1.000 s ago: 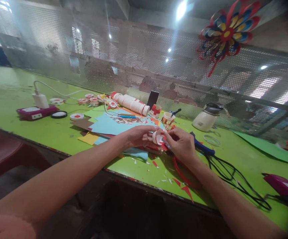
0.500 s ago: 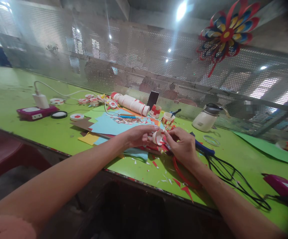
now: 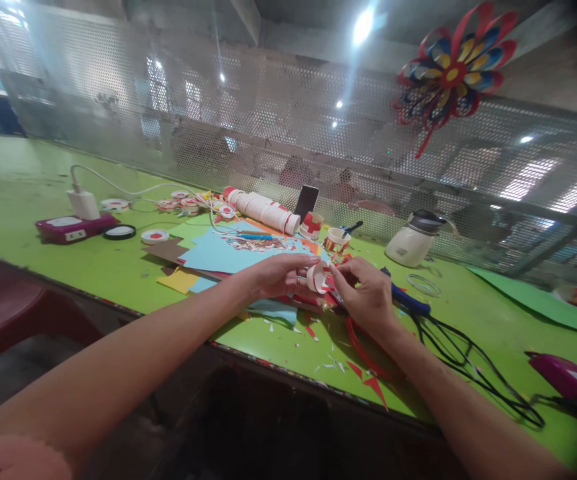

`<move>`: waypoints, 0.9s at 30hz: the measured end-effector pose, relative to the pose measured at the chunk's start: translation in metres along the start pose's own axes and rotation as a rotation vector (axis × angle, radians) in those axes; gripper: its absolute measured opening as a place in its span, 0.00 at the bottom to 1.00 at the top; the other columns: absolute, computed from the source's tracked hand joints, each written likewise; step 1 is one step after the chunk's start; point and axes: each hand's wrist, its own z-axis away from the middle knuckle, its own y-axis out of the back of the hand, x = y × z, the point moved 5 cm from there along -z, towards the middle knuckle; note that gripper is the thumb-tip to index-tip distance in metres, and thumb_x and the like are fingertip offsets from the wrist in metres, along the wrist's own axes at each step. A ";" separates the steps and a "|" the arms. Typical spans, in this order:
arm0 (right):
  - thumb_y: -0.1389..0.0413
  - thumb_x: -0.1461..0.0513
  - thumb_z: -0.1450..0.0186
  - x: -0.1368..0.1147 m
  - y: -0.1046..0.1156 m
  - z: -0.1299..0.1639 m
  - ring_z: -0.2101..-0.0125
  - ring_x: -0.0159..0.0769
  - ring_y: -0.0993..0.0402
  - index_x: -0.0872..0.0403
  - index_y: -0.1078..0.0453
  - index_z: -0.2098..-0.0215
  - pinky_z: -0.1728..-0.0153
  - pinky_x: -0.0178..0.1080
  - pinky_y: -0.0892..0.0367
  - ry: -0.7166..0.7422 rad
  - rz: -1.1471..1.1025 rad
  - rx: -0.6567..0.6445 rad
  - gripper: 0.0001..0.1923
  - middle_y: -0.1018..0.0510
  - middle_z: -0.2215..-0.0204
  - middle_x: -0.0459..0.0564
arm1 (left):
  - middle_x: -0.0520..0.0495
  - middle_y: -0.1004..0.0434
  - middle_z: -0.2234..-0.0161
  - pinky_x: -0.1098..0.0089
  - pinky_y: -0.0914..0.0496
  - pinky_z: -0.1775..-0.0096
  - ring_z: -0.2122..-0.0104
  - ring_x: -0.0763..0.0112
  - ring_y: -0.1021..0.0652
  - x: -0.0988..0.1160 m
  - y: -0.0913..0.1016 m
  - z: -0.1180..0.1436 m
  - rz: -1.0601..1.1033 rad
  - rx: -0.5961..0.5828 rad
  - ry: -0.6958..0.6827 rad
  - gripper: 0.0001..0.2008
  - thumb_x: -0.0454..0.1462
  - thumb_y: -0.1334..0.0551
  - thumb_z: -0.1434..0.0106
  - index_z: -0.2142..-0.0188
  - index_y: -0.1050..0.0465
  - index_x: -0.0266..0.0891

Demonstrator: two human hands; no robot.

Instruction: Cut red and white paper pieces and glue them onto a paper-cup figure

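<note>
Both hands meet over the green table (image 3: 43,260) around a small white paper cup with red pieces (image 3: 316,277). My left hand (image 3: 276,275) grips the cup from the left, fingers curled on its side. My right hand (image 3: 366,293) pinches the cup's right edge with thumb and forefinger. Under the hands lie coloured paper sheets (image 3: 218,252) and red and white paper scraps (image 3: 338,363). A red strip (image 3: 361,350) curves on the table just below my right wrist.
A stack of paper cups (image 3: 263,208) lies on its side behind the sheets, with a phone (image 3: 306,200), two decorated cups (image 3: 337,238) and a white kettle (image 3: 411,239). A blue glue gun (image 3: 408,299) with black cables sits right. Purple devices (image 3: 71,227) sit at both ends. A paper pinwheel (image 3: 451,70) hangs on the mesh.
Both hands stay on the cup with only small finger shifts. The camera has tilted slightly.
</note>
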 end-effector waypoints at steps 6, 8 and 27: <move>0.46 0.62 0.38 0.001 -0.001 0.000 0.79 0.29 0.39 0.56 0.32 0.76 0.75 0.35 0.42 0.006 0.008 -0.006 0.10 0.32 0.79 0.45 | 0.41 0.25 0.70 0.61 0.30 0.59 0.69 0.66 0.24 0.000 -0.002 0.000 0.012 0.004 0.015 0.11 0.38 0.39 0.42 0.64 0.28 0.30; 0.46 0.62 0.38 0.001 -0.001 0.000 0.79 0.29 0.39 0.56 0.32 0.76 0.75 0.35 0.42 0.010 0.011 -0.008 0.09 0.32 0.79 0.45 | 0.42 0.25 0.71 0.61 0.30 0.59 0.69 0.66 0.24 -0.001 -0.002 0.000 0.022 -0.002 0.025 0.10 0.38 0.39 0.42 0.65 0.28 0.30; 0.45 0.60 0.39 0.007 -0.006 0.000 0.81 0.29 0.39 0.56 0.32 0.79 0.77 0.34 0.43 -0.080 -0.025 -0.062 0.11 0.32 0.82 0.45 | 0.41 0.24 0.72 0.65 0.30 0.65 0.70 0.65 0.23 -0.007 0.002 -0.001 0.007 -0.004 0.116 0.13 0.41 0.42 0.40 0.64 0.29 0.31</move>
